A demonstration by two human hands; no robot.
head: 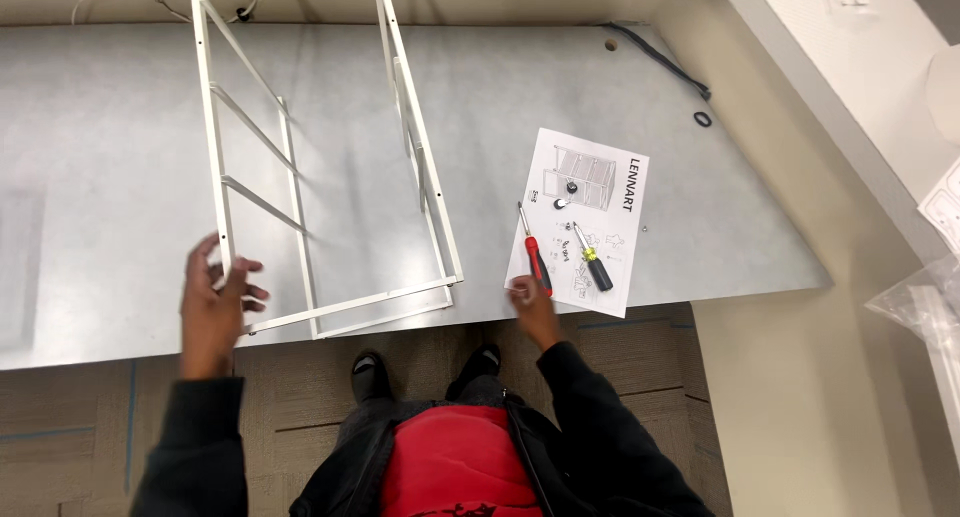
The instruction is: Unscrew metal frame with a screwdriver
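- Nearest us, our shoes (372, 374) stand on brown carpet (90, 407) at the edge of a grey board (120, 177) lying flat on the floor.
- Our left hand (215, 302) closes around the near corner post of the white metal frame (330, 177), which stands on the board.
- Our right hand (530, 302) rests, fingers loosely curled and holding nothing, at the handle end of the red screwdriver (535, 252) lying on the instruction sheet (600, 192).
- We judge this a fastening step: one hand steadies the frame, and next comes a firm grip on the red handle.
- A yellow and black screwdriver (592, 260) lies just beside the red one.
- Further off, a black ring (703, 119) and a black cable (655, 57) sit near the board's far corner; a pale wall (830, 107) runs along the right.
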